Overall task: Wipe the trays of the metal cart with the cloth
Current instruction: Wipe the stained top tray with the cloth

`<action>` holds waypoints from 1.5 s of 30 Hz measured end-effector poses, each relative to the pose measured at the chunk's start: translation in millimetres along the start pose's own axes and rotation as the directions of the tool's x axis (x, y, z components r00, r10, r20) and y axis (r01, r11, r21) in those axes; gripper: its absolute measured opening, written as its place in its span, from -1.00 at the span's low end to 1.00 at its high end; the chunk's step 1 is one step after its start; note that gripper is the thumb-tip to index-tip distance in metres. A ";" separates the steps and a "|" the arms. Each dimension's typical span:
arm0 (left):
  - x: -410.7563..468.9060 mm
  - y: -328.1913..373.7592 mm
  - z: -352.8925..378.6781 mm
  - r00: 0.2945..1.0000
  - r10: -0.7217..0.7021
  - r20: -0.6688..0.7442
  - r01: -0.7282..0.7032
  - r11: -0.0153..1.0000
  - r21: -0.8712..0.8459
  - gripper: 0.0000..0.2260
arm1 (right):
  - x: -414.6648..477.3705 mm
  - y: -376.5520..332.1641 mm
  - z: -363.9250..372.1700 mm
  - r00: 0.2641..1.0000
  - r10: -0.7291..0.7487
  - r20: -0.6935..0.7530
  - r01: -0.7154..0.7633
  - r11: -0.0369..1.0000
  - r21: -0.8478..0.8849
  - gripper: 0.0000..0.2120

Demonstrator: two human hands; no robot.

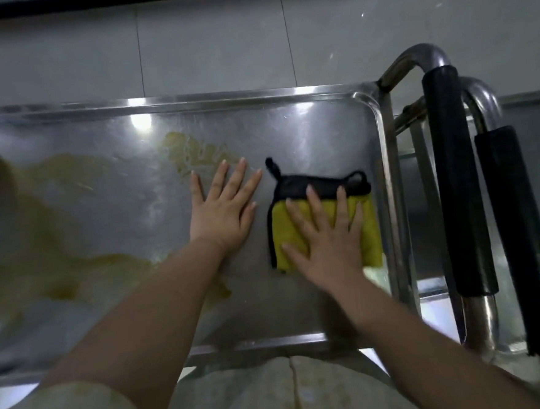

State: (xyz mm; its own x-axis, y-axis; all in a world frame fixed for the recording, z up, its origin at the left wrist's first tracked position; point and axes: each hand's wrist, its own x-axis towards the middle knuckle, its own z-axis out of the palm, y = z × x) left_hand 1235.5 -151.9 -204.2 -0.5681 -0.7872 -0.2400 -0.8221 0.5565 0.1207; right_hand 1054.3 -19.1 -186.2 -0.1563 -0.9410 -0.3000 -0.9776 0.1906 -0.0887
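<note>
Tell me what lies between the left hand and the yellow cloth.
Only a narrow strip of bare tray separates the left hand from the cloth; the head view shows it.

Dim, soft focus — overhead glare on the tray point(286, 92) rim, edges blurred.

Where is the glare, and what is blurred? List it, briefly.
Head view: dim overall, with white glare patches on the far rim of the tray and just below it. Head view: the yellowish smear at the left edge is blurred; the left hand, right hand and cloth look sharper. Head view: the wide-angle lens bends the rim.
</note>
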 end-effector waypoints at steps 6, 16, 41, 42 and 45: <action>-0.6 -0.8 -0.4 1.000 -0.006 0.014 0.006 1.000 0.011 -0.51 | -57.4 -15.6 22.8 0.992 -0.128 0.012 0.128 0.992 -0.014 -0.29; 0.6 -0.2 -10.7 0.999 -0.007 0.048 0.008 1.000 -0.021 -0.51 | 73.4 -14.0 -18.1 1.000 0.029 -0.007 -0.029 0.997 -0.075 -0.30; -36.2 -128.5 -10.1 0.991 -0.135 0.008 0.135 0.988 -0.068 -0.51 | -81.4 -125.3 42.5 0.998 -0.059 -0.013 0.059 0.998 -0.015 -0.32; -36.7 -128.8 -9.2 0.991 -0.132 0.003 0.132 0.989 -0.073 -0.51 | -96.3 -135.6 48.4 0.997 -0.070 -0.013 0.070 0.997 -0.025 -0.32; -38.3 -130.2 -6.5 0.992 -0.126 -0.002 0.126 0.989 -0.072 -0.53 | -104.3 -152.8 52.3 0.998 -0.066 0.001 0.066 0.997 -0.047 -0.35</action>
State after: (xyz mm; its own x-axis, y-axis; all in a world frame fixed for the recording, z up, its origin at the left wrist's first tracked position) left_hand 1364.1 -195.9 -204.4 -0.4599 -0.8516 -0.2513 -0.8876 0.4326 0.1583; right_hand 1227.3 64.5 -191.0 -0.0913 -0.9514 -0.2942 -0.9914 0.1148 -0.0635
